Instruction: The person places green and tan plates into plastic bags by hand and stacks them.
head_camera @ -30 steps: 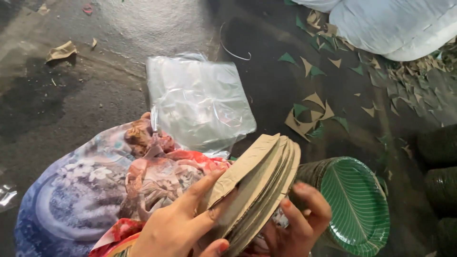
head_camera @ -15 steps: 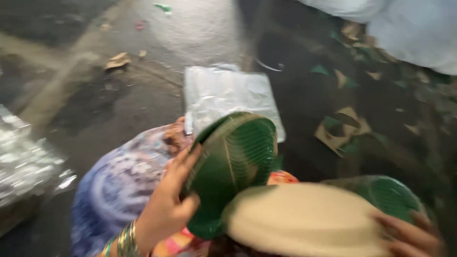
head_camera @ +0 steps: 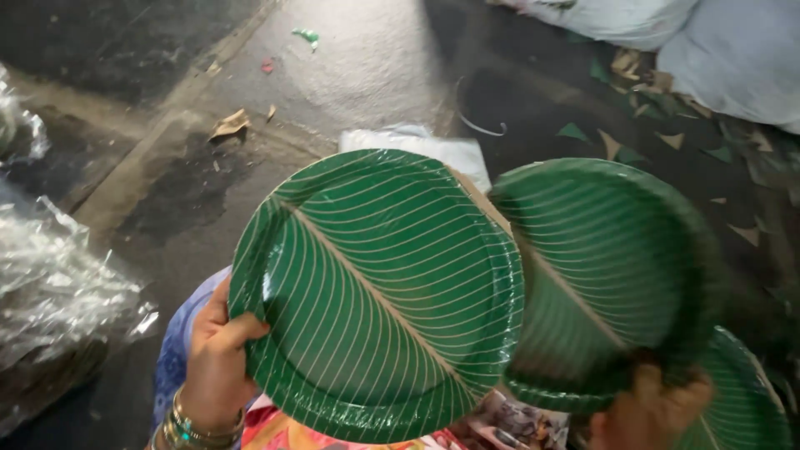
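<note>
My left hand point(head_camera: 215, 358), with bangles at the wrist, grips the lower left rim of a stack of green paper plates point(head_camera: 375, 292) printed like a leaf, face toward me. My right hand point(head_camera: 650, 412), blurred, holds a second green leaf-pattern plate point(head_camera: 608, 275) by its lower edge, just right of the first and partly behind it. A third green plate point(head_camera: 746, 400) shows at the bottom right, under my right hand.
A clear plastic bag point(head_camera: 433, 146) lies on the dark floor behind the plates. Crinkled plastic wrap point(head_camera: 58, 283) sits at the left. White sacks point(head_camera: 717, 42) and green and brown paper offcuts point(head_camera: 658, 133) lie at the top right. Patterned cloth point(head_camera: 179, 350) covers my lap.
The plates were edge-on in one stack a second ago. Now they are turned face up and split, one lot in each hand, and the view has shifted closer.
</note>
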